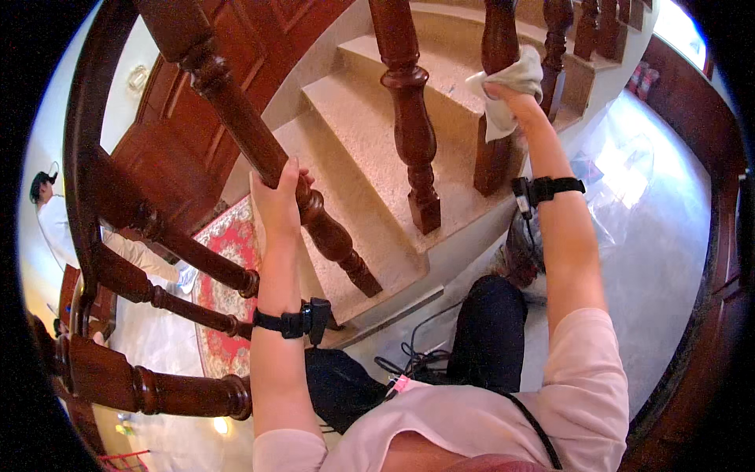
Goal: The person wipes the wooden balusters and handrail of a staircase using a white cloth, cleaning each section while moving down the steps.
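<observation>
My left hand (282, 192) is wrapped around a turned dark wood baluster (248, 124) of the staircase railing. Farther right and higher in the picture, my right hand (510, 97) holds a whitish cloth (522, 71) against another baluster (500, 35); the cloth folds round its shaft and hides part of my fingers. Between my hands stands a third glossy baluster (413, 127), touched by neither hand. Both of my forearms wear black straps with small devices.
Beige stone steps (354, 130) rise behind the balusters. More balusters and the dark handrail (82, 118) curve along the left. A patterned red rug (227, 289) lies beyond. Black cables (413, 354) lie on the floor near my knees. Clear plastic sheeting (613, 159) is at right. A person (56, 224) is at far left.
</observation>
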A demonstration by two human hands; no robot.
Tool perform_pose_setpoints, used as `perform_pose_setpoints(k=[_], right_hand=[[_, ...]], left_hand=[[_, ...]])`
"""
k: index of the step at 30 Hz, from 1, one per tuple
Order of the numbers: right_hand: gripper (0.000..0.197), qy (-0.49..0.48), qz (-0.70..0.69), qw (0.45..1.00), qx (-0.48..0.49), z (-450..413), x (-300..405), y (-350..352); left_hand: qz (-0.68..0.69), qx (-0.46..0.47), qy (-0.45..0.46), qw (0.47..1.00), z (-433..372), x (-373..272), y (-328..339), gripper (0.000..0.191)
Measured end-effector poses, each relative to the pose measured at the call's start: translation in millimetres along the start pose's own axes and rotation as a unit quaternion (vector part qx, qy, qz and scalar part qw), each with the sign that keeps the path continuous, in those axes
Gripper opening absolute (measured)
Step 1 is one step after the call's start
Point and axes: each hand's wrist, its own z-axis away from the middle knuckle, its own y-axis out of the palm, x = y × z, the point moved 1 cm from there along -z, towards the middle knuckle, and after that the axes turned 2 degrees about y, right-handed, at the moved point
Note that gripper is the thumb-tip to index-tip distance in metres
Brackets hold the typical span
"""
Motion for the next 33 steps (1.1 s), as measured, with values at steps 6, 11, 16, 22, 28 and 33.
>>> perform_pose_setpoints(k=[6, 11, 16, 22, 28, 33], right_hand=[[0.055, -0.106, 0.062, 0.986, -0.116, 9, 10, 34], [0.073, -0.124, 0.326, 0.900, -0.261, 6, 12, 53], [0.082, -0.106, 0.396, 0.882, -0.232, -16, -21, 6], [0.072, -0.064, 0.172, 0.966, -0.181, 37, 18, 57], [0.093, 0.088, 0.159, 0.970, -0.159, 37, -17, 41], [0.088, 0.092, 0.294, 0.927, -0.214, 48, -7, 48]], left_hand=[[0.013, -0.003, -0.007, 1.000, 2, 1, -2, 0.025], [-0.020, 0.013, -0.003, 1.000, 3, -8, -1, 0.026], [0.021, 0.029, -0.035, 0.999, 4, -5, 22, 0.026], [-0.046, -0.016, -0.048, 0.998, 5, 0, -5, 0.032], [-0.086, 0.009, -0.156, 0.984, 3, 11, -6, 0.029], [-0.099, 0.054, -0.235, 0.965, -3, 2, -6, 0.016]])
